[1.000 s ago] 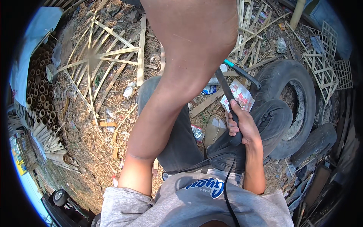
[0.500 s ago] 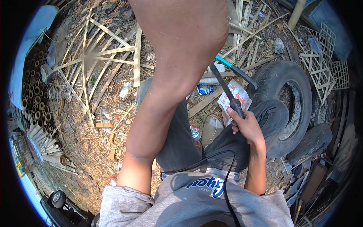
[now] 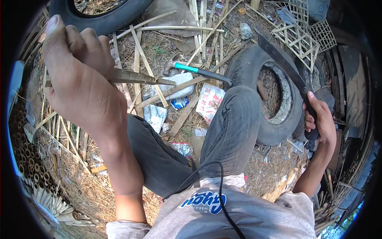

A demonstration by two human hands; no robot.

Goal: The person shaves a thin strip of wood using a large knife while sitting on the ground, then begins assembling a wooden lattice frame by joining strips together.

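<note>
My left hand (image 3: 81, 75), raised close to the camera at the upper left, is closed around a split bamboo strip (image 3: 133, 77). The strip's pointed end sticks out to the right, and a short bit shows at the hand's other side. Out to the right, my right hand (image 3: 320, 117) grips a machete (image 3: 284, 63) by its dark handle. Its long blade points up and to the left over the tyre, apart from the bamboo. Between the hands, a tool with a teal and black handle (image 3: 203, 73) lies on the ground.
An old tyre (image 3: 242, 67) lies beside my right knee, and another tyre (image 3: 107, 22) is at the top left. Bamboo slats (image 3: 211, 36), woven lattice pieces (image 3: 296, 38) and plastic litter (image 3: 155, 117) cover the ground. Bamboo tubes (image 3: 30, 155) are stacked at the left.
My left hand has come into view with the bamboo strip; before, mostly the forearm showed. My right hand has swung the machete outward to the right. The whole view has shifted.
</note>
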